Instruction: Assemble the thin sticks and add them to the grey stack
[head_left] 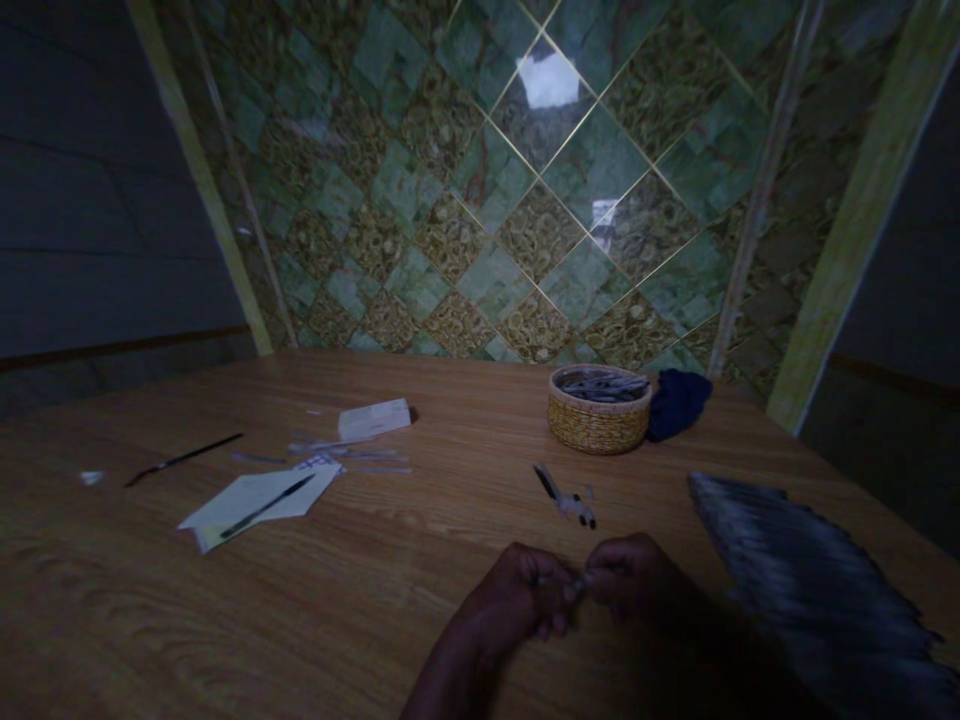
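Note:
My left hand [521,595] and my right hand [626,575] meet low in the view, over the wooden table [360,600]. Both have bent fingers pinched together at the fingertips. Between them is a small piece [577,585], greyish and too dark and blurred to name. Just beyond the hands lie several small clear and black parts [577,508], beside a short dark stick-like piece [546,482]. To the right of my right hand spreads a large pile of slim, dark, pen-like items in clear wrapping [810,580].
A woven basket [598,425] full of slim items stands at the back right, touching a dark blue cloth [679,402]. On the left are a pen [268,506] on paper [244,497], clear strips [375,457], a white box [373,418] and a thin black stick [184,459]. A tiled wall [495,200] rises behind.

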